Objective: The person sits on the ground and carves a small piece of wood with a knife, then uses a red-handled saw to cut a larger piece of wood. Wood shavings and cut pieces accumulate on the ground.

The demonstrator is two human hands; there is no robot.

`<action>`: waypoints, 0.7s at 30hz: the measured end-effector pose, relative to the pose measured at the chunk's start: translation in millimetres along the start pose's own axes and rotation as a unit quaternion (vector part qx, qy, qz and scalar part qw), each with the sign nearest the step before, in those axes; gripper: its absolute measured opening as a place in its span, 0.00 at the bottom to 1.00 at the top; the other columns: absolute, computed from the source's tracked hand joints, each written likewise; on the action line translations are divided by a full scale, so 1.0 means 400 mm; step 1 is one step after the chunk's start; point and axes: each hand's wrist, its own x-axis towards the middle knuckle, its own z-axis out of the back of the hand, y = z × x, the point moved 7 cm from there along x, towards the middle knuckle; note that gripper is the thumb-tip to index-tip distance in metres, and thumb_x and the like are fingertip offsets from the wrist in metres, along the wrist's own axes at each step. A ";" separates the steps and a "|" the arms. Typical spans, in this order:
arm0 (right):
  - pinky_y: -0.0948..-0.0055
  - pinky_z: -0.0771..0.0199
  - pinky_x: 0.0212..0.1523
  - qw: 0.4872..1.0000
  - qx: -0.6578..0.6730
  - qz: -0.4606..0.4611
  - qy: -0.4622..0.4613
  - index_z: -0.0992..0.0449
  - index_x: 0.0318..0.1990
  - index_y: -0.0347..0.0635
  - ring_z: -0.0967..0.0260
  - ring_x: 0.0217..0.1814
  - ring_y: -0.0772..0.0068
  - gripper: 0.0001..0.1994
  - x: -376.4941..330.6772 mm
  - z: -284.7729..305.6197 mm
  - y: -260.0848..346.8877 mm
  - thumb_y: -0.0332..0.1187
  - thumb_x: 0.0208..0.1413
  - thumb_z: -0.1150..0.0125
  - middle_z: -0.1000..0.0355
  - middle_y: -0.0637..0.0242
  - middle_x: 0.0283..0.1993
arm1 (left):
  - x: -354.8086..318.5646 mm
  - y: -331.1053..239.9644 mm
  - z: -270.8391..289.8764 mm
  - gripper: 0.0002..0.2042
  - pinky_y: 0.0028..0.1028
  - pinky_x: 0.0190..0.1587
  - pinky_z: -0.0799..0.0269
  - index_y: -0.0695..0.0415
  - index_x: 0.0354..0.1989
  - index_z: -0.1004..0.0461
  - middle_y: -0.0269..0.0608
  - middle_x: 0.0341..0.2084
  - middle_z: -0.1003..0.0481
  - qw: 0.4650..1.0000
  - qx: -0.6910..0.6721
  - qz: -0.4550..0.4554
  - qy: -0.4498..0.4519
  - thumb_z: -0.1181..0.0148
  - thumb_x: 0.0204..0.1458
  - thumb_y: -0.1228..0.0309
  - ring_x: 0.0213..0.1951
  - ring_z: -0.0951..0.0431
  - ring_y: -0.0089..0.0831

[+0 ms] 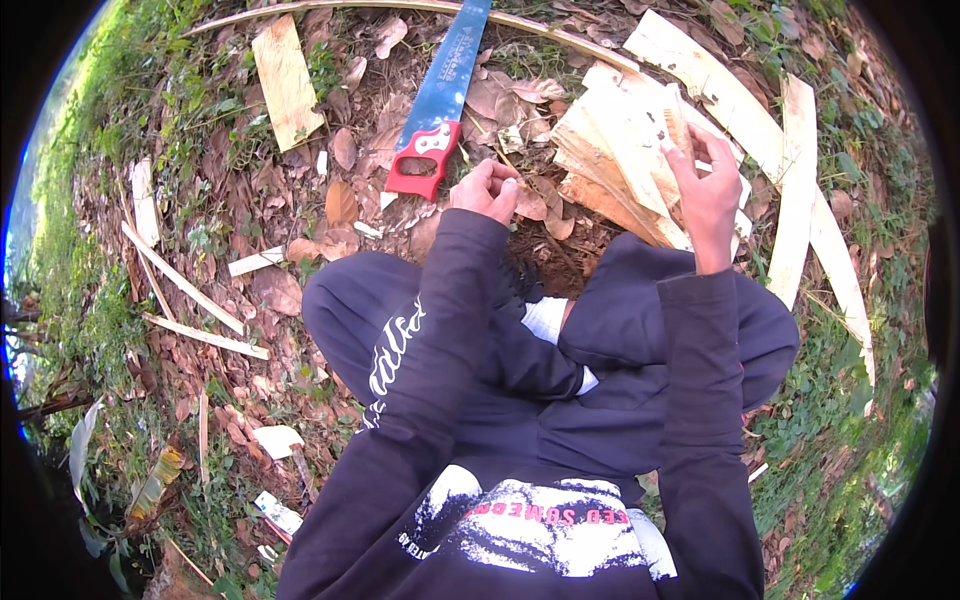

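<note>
The right hand (712, 190) pinches a slim wooden piece (674, 118), long axis running forward, by the right edge of the board stack (612, 140); the left hand (484, 192) curls, its grip I can't tell.

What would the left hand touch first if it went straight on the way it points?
The left hand would probably meet dry brown leaves lying ahead, though its height above them is unclear.

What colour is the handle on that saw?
The saw handle is red with a whitish patch, clearest in the head view.
</note>
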 end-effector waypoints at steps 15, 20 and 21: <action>0.84 0.36 0.34 0.955 0.229 -0.173 -0.070 0.28 0.57 0.32 0.38 0.31 0.86 0.20 -0.108 0.352 -0.161 0.35 0.62 0.36 0.26 0.68 0.38 | -0.042 -0.044 -0.069 0.08 0.19 0.24 0.29 0.66 0.42 0.24 0.39 0.24 0.19 0.995 -0.059 0.022 0.077 0.41 0.59 0.73 0.21 0.24 0.17; 0.84 0.36 0.34 0.953 0.251 -0.154 -0.072 0.27 0.55 0.32 0.36 0.32 0.86 0.19 -0.106 0.340 -0.149 0.35 0.61 0.36 0.25 0.69 0.38 | -0.118 -0.176 -0.193 0.07 0.20 0.24 0.30 0.64 0.34 0.24 0.36 0.19 0.22 0.993 0.033 -0.060 0.096 0.41 0.58 0.72 0.20 0.25 0.17; 0.83 0.35 0.34 0.954 0.248 -0.154 -0.072 0.27 0.55 0.32 0.34 0.35 0.86 0.19 -0.105 0.334 -0.156 0.35 0.61 0.36 0.24 0.69 0.38 | -0.127 -0.177 -0.219 0.07 0.20 0.25 0.29 0.64 0.34 0.24 0.36 0.18 0.22 0.991 0.038 -0.077 0.099 0.40 0.58 0.72 0.20 0.24 0.18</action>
